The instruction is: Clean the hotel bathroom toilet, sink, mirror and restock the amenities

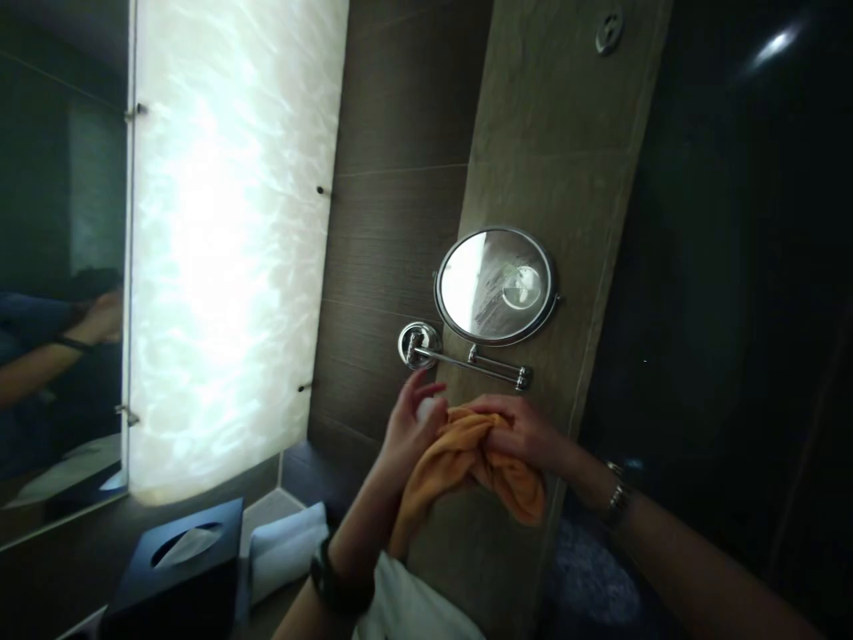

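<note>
My right hand is closed on a bunched orange cloth, whose folds hang below both hands. My left hand is curled at the cloth's left side, around a small white rounded object that is mostly hidden by the fingers. I cannot tell what this object is. Just above the hands, a round shaving mirror with a chrome rim stands out from the wall on a jointed arm. Streaks and smears show on its glass. Neither hand touches the mirror.
A bright lit panel stands at the left beside a large wall mirror. Below are a dark tissue box and a rolled white towel. White cloth lies at the bottom. A chrome wall fitting is high up.
</note>
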`<state>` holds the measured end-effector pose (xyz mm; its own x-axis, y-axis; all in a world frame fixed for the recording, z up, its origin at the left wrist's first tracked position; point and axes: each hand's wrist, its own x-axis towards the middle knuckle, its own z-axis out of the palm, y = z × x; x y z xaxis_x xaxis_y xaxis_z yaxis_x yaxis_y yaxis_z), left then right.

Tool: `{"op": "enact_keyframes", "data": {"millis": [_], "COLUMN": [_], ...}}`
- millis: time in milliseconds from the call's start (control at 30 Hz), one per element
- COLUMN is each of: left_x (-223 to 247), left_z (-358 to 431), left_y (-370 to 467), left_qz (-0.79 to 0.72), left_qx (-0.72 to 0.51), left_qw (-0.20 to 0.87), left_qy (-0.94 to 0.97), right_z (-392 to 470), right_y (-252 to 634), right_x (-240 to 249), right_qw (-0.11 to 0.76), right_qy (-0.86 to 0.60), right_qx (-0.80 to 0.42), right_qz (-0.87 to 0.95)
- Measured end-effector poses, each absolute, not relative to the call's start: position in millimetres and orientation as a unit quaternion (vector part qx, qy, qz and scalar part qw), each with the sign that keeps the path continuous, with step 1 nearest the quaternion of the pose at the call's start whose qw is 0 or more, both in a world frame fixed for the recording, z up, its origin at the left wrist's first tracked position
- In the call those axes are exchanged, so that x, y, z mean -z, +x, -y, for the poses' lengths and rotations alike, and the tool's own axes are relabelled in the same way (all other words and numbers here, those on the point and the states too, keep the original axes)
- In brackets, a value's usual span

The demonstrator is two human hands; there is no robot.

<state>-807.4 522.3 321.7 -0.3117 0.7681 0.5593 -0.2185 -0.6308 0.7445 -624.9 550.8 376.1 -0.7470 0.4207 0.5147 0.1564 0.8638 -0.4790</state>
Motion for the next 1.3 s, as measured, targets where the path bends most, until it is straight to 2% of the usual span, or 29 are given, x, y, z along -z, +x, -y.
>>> {"op": "enact_keyframes", "data": {"millis": [100, 200, 267, 367, 433, 500, 600, 700, 767, 867, 933, 1000, 1067, 1200, 1267, 1300], "left_x": [-277, -272, -285, -311, -326, -337, -340, -330, -322, -317, -318, -321, -325, -346, -367, -379], "left_z": [-494, -483, -479, -470, -467, -469, -483, -503, -516, -530, -534, -534, -534, -545, -557, -564], "left_y": [-774, -760, -760, -763, -770, -781, -806, -828, -836, -843, -851, -864, -877, -892, -888, -884], "left_qz": [-0.225, -0.181, -0.161, -0.149, -0.157, -0.169, -0.196, -0.240, -0.257, -0.262, -0.266, -0.277, -0.294, -0.298, -0.284, -0.277], "left_qx": [-0.710, -0.701, -0.705, -0.702, -0.703, -0.716, -0.767, -0.797, -0.798, -0.802, -0.806, -0.806, -0.804, -0.805, -0.806, -0.807], "left_qw": [0.449, 0.551, 0.575, 0.572, 0.547, 0.505, 0.439, 0.406, 0.402, 0.392, 0.377, 0.358, 0.334, 0.299, 0.298, 0.297], "left_qy": [0.493, 0.415, 0.382, 0.396, 0.427, 0.451, 0.425, 0.377, 0.369, 0.368, 0.370, 0.381, 0.396, 0.418, 0.425, 0.429], "right_z": [-552, -543, -530, -513, -507, -508, -528, -571, -601, -624, -621, -610, -600, -597, -600, -600], "right_y": [-626, -624, -618, -611, -607, -604, -607, -632, -656, -678, -670, -644, -614, -598, -615, -624], "right_x": [-377, -367, -357, -358, -385, -433, -522, -576, -571, -514, -476, -463, -483, -558, -571, -566], "right_qw": [0.383, 0.442, 0.411, 0.335, 0.325, 0.346, 0.427, 0.416, 0.376, 0.291, 0.216, 0.177, 0.196, 0.331, 0.363, 0.351], "right_qy": [-0.139, -0.131, -0.097, -0.046, -0.044, -0.046, -0.080, -0.172, -0.210, -0.170, -0.131, -0.118, -0.127, -0.203, -0.231, -0.232], "right_qx": [-0.094, 0.100, 0.155, 0.159, 0.156, 0.187, 0.359, 0.478, 0.487, 0.492, 0.477, 0.450, 0.445, 0.504, 0.496, 0.479], "right_qz": [0.908, 0.882, 0.893, 0.927, 0.932, 0.918, 0.826, 0.754, 0.760, 0.803, 0.842, 0.867, 0.865, 0.771, 0.754, 0.770]}}
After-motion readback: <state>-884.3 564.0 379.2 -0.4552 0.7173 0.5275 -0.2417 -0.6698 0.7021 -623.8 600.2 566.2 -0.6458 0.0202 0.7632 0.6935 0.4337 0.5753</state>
